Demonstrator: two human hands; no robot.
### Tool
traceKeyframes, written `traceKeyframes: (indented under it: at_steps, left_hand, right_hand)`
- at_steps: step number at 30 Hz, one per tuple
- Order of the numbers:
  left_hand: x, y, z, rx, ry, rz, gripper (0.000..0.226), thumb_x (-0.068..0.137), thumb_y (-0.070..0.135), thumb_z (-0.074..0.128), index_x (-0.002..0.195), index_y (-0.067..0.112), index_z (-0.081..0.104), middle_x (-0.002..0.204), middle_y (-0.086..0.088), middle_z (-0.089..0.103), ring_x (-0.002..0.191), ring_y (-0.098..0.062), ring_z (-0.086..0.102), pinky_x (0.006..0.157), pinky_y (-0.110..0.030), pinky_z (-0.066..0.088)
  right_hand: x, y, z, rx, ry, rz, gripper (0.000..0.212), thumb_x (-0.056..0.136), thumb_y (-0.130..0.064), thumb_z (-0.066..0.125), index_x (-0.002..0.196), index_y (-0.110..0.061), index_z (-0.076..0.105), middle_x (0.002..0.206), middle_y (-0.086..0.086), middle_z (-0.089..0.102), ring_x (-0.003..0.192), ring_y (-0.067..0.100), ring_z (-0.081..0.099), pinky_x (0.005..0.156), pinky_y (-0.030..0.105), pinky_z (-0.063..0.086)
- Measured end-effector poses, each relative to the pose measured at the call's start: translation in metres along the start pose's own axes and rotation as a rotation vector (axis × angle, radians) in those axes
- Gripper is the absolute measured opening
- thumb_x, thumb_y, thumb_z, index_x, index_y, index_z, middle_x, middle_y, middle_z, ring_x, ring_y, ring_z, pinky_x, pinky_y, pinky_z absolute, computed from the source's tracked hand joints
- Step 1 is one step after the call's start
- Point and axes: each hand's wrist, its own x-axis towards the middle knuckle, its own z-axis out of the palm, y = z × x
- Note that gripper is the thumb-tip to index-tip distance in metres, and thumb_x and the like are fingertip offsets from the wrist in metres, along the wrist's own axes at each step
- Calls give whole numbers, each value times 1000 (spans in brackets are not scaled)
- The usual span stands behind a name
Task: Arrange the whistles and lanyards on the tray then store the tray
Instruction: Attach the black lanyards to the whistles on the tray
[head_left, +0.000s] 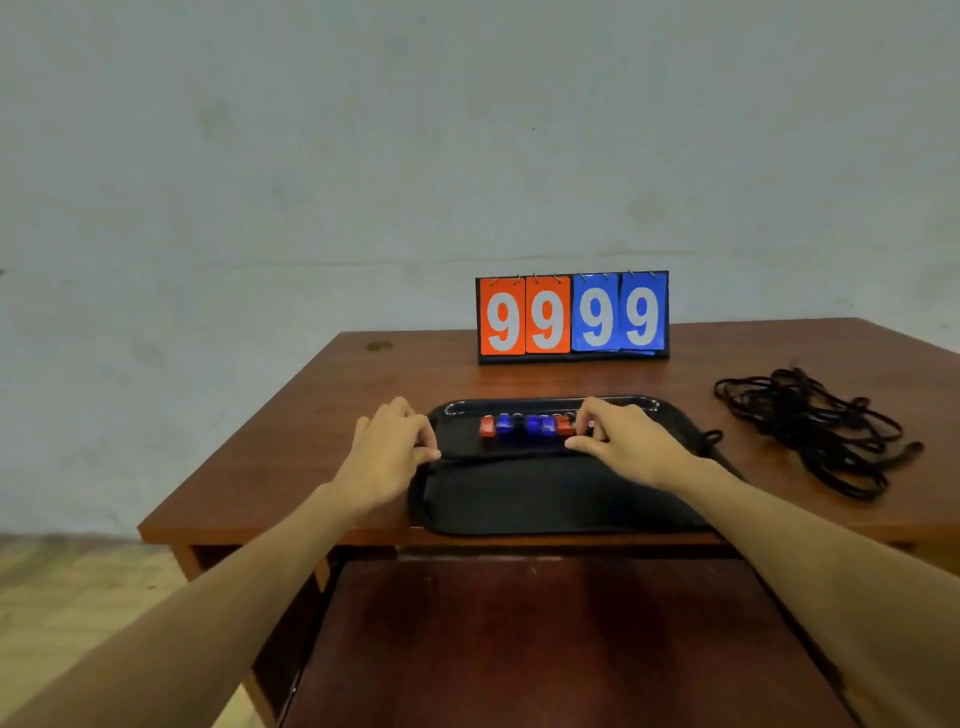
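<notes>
Red and blue on black
The whistles (530, 428) are red and blue; the tray (519, 404), bag (545, 499) and lanyards (810, 426) are black; the scoreboard (571, 317) has white nines on orange and blue.

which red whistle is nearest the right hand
The red whistle at the row's right end, beside the right hand; the other red whistle is at the left end.

Whistles (530, 430) in row on tray (519, 403), lanyards (802, 418) tangled

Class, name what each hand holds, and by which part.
Both the left hand and right hand pinch the black pouch by its far edge.
</notes>
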Motion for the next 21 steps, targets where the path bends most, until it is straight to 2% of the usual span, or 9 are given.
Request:
traceKeyframes:
  at_steps: [3,7,10,12,14,18,21]
  left_hand:
    - [0,-11,7,39,37,-23,6,87,31,64,84,26,62,100,6,42,104,-17,41,92,-35,27]
    - [-1,-9,13,107,129,-8,12,87,27,63,98,26,60,111,4,40,113,-19,36,102,-37,22]
    - [0,6,18,148,141,152,31,86,20,63,115,22,56,121,1,42,115,-17,41,106,-34,25]
    - [4,21,24,191,118,279,35,86,20,62,120,20,57,123,0,47,114,-17,46,103,-31,34]
    - [10,34,32,217,75,321,34,88,19,58,122,20,59,124,1,51,113,-17,49,98,-30,39]
    - [15,49,51,311,55,246,28,92,16,49,115,21,65,118,1,62,106,-18,55,94,-32,36]
    - [16,51,57,343,28,224,30,93,13,45,114,20,65,114,-1,64,105,-20,57,93,-32,36]
  right_hand:
    - [4,-2,10,-47,-74,-12,19,87,-46,60,92,-30,51,84,-5,64,79,9,61,77,37,55]
    - [5,-6,20,-64,-80,-20,17,88,-43,60,90,-26,56,81,-6,62,77,10,60,74,34,53]
    - [2,-4,28,-79,-7,-6,20,89,-45,58,88,-26,56,81,-11,55,79,10,55,69,29,46]
    - [1,-2,33,-60,21,16,22,90,-47,56,88,-26,56,80,-12,54,80,11,55,69,30,46]
    - [1,-1,35,-47,15,33,22,90,-49,55,89,-27,55,83,-10,57,83,11,57,72,31,49]
    - [1,-2,36,-49,28,36,23,90,-49,54,90,-26,54,87,-7,60,85,15,59,74,33,50]
    - [1,-1,38,-53,51,30,24,91,-49,53,90,-25,54,86,-7,61,85,16,59,75,33,48]
